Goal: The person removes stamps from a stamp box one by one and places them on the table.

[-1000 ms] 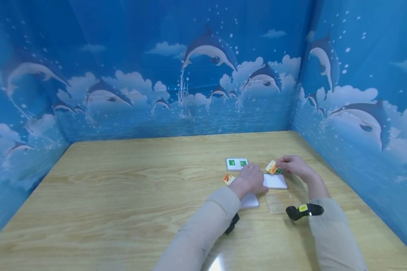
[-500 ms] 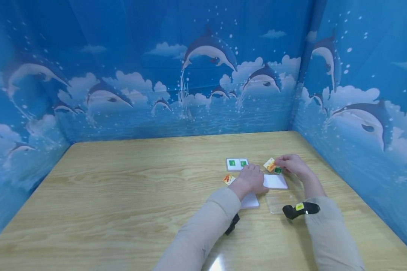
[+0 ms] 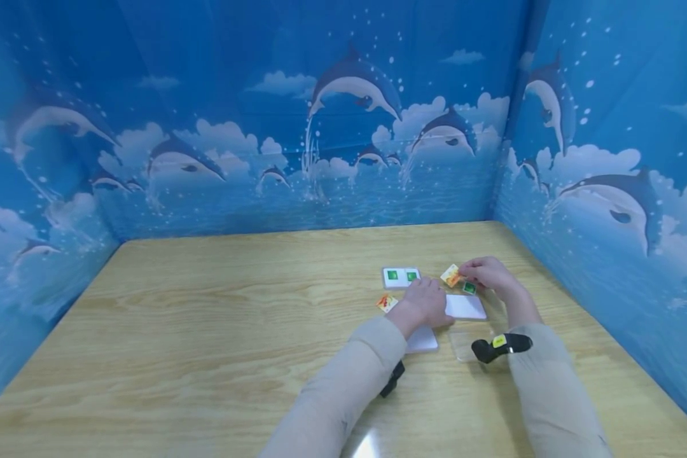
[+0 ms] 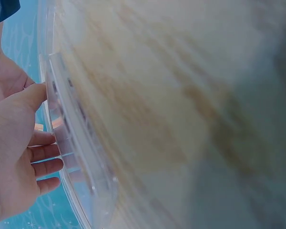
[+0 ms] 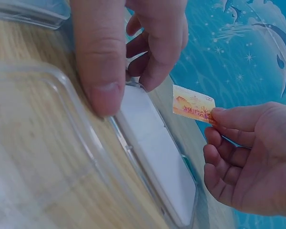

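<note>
In the head view my right hand (image 3: 489, 275) pinches an orange and yellow stamp (image 3: 451, 275) at one edge, between thumb and index finger. The right wrist view shows the stamp's perforated border (image 5: 193, 104) and its free end sticking out past the fingertips. My left hand (image 3: 425, 302) holds the left end of a flat clear case with a white slab (image 3: 465, 306) inside, thumb on the near side and fingers on the far side. Behind that case lies a small green piece (image 3: 469, 288), just below the right hand.
A white case with two green squares (image 3: 401, 277) lies at the back. Left of my left hand is another orange stamp (image 3: 386, 302). A white box (image 3: 422, 340) sits partly under my left forearm, and a clear lid (image 3: 464, 346) lies by my right wrist.
My right hand has moved a little left and away from me with the stamp, uncovering more of the green piece. The left hand stays where it was.
</note>
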Demonstrator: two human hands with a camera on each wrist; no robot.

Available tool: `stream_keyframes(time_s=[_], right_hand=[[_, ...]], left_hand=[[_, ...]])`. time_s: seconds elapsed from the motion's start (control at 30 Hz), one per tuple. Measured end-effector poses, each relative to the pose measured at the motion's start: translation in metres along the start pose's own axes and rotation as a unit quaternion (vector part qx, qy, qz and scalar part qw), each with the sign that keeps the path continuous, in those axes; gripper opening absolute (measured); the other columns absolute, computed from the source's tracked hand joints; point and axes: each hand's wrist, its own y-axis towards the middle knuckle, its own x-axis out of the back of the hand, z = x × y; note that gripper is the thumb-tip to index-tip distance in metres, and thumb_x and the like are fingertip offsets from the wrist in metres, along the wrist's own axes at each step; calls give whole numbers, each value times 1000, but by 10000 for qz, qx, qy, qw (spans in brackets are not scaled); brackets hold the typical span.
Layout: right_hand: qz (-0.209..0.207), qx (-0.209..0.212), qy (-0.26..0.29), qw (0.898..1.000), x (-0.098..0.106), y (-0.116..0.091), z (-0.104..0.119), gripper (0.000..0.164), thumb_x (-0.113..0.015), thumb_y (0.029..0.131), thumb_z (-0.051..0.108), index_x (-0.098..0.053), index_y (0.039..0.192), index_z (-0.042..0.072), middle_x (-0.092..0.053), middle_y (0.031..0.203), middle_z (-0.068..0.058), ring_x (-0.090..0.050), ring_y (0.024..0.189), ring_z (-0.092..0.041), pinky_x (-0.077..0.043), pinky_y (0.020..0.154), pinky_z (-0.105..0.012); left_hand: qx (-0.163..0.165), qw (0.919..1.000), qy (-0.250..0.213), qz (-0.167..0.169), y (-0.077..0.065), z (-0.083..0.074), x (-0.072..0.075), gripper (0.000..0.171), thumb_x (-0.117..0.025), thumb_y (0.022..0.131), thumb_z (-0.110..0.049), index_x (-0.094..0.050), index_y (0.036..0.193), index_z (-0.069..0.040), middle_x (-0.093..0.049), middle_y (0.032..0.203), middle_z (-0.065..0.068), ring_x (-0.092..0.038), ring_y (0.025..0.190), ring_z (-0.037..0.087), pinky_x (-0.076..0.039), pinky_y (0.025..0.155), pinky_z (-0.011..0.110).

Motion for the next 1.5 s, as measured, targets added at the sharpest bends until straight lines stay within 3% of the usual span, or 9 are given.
stream_keyframes(time_s=[0.3,0.67,1.2,1.5], right_hand=[[47,-39,91,9999,-5,7,-3,31,-51,94,18,-55,111,-8,-52,77,-3,-48,75,-17,-41,67,-29],[6,-357,242,9991,-11,11,-3,25,-53,92,13,-57,107,-7,-52,71,-1,-47,65,-13,-40,60,-24],[-134,-21,-43,9999,-17,15,-2,22,-55,89,7,-60,99,-12,-53,71,0,-46,62,-11,-39,54,-22],[-92,-124,-120,9998,-16,17,-7,22,-55,90,8,-61,99,-10,-54,74,-2,-46,63,-12,-39,56,-24]], left_hand=[[-30,10000,37,58,-3,0,2,62,-47,86,-63,-55,126,-15,-48,122,-2,-42,112,14,-30,100,30],[23,10000,15,68,-4,-1,1,63,-48,85,-63,-55,126,-16,-48,124,-2,-41,115,13,-29,101,30],[106,9998,141,-18,-3,-1,-1,61,-47,85,-64,-58,122,-17,-49,122,-3,-42,110,13,-31,99,29],[118,9998,174,-52,-1,-3,-3,60,-48,84,-64,-58,122,-18,-49,122,-5,-42,109,12,-31,98,27]])
